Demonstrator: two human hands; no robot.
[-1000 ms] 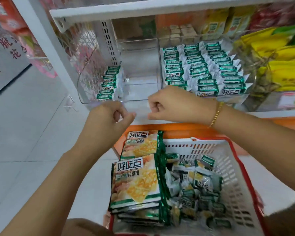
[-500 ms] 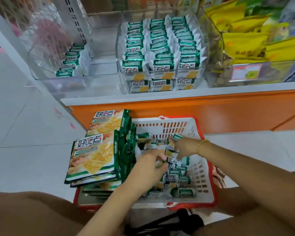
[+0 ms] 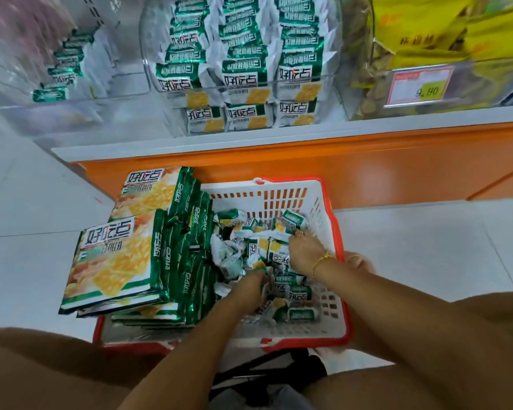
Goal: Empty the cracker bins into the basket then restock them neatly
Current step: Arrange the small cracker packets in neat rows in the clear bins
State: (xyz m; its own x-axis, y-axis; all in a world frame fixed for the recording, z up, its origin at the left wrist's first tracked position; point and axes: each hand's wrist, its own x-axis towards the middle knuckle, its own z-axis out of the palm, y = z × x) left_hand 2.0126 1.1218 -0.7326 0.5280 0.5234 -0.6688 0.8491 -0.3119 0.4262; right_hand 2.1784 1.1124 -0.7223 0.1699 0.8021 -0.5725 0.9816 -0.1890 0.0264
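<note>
Orange shelf base, big packs crowding basket, right hand pinching packet, left hand buried, grip unclear

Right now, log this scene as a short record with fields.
Basket: on floor, in front of shelf
Small packs: loose heap in basket
Large bags: stacked over basket's left side
Left hand: dug into small packs, fingers hidden
Right hand: on small packs, grip unclear
Left bin: one row of packs
Middle bin: three full rows

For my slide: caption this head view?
Left hand and right hand rummage through cracker packs in the basket below the bins.
</note>
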